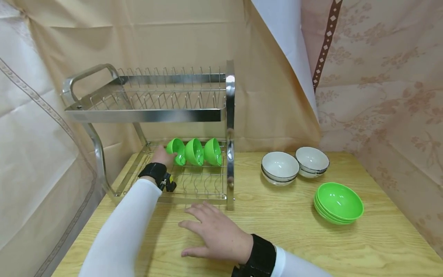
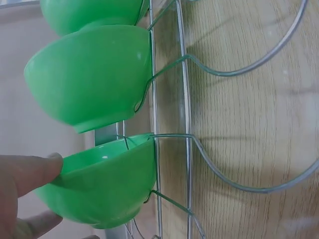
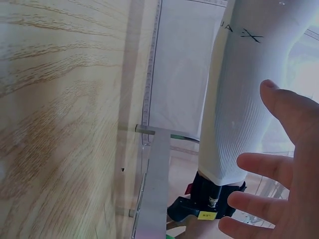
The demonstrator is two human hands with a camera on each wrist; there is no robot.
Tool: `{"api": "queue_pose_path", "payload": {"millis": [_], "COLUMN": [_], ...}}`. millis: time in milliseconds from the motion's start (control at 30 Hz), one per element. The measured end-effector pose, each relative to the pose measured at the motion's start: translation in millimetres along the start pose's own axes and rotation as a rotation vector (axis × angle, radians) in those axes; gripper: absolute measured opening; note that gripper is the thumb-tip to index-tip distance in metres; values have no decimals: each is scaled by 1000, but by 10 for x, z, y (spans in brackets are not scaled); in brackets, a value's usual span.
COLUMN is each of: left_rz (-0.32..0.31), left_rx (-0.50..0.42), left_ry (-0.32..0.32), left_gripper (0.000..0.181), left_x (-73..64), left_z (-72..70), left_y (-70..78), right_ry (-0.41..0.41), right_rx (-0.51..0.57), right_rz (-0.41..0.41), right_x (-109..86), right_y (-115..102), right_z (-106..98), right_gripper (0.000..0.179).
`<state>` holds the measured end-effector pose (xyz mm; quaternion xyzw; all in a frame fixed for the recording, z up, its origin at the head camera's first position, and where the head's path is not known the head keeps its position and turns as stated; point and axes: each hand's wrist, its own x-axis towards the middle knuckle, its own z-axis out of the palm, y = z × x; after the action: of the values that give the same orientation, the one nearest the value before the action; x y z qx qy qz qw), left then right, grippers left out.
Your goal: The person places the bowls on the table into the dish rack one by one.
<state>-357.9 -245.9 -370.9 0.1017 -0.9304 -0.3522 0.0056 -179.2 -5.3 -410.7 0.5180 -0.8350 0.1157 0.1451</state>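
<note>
Three green bowls stand on edge in a row on the lower tier of a metal dish rack [image 1: 145, 115]. My left hand [image 1: 162, 157] is at the leftmost green bowl [image 1: 176, 150]. In the left wrist view its thumb [image 2: 42, 172] lies at that bowl's rim and the fingers on its outside, pinching it between the wires. Beside it leans the middle green bowl [image 2: 94, 74]. My right hand [image 1: 221, 232] hovers over the table in front of the rack, holding nothing, with fingers spread; the right wrist view also shows them apart.
To the right of the rack sit two stacks of white bowls with dark rims, a nearer stack [image 1: 280, 167] and a farther stack [image 1: 312, 161]. A stack of green bowls [image 1: 339, 204] stands nearer the table's right edge. The rack's upper tier [image 1: 145, 115] overhangs the left hand.
</note>
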Motion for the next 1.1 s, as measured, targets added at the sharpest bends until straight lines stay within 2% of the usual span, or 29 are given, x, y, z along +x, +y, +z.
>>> {"api": "queue_pose_path", "payload": {"millis": [133,233,300,400,533,633,767,833,900,1000,1100], "left_rz": [15,41,70,154,326,465,628,704,773,847,871], "left_rx": [52,109,116,121,132,154,230,270,295,338,369], "left_ry": [-2,29,66,134,196,213,222,221,206,171,140], "left_gripper": [67,71,71,68,64,61,57,56,59,68,76], "left_x": [3,-30,-89,-246,-636,-1049,-1608,-1826,-1976,-2100,-2154], "left_z": [-21,-47,-64,-53,42,158,350,451,544,672,775], "left_y": [35,90,137,194,243,249,187,161,158,184,226], "right_ry": [-14,-22,-23,-13,-5,-6,-2,1,0,-2,15], "right_rx": [8,6,2,5,19,33,27,17,15,2,-44], "right_rz": [20,35,40,47,71,98,137,167,215,295,370], "right_x": [-17,-31,-41,-72,-187,-330,-598,-772,-954,-1207,-1399], "right_y": [7,20,34,61,121,193,316,393,472,604,725], "right_z": [-11,-23,-35,-59,-99,-123,-147,-175,-226,-324,-440], "right_gripper": [64,64,64,64,62,60,58,58,58,60,62]}}
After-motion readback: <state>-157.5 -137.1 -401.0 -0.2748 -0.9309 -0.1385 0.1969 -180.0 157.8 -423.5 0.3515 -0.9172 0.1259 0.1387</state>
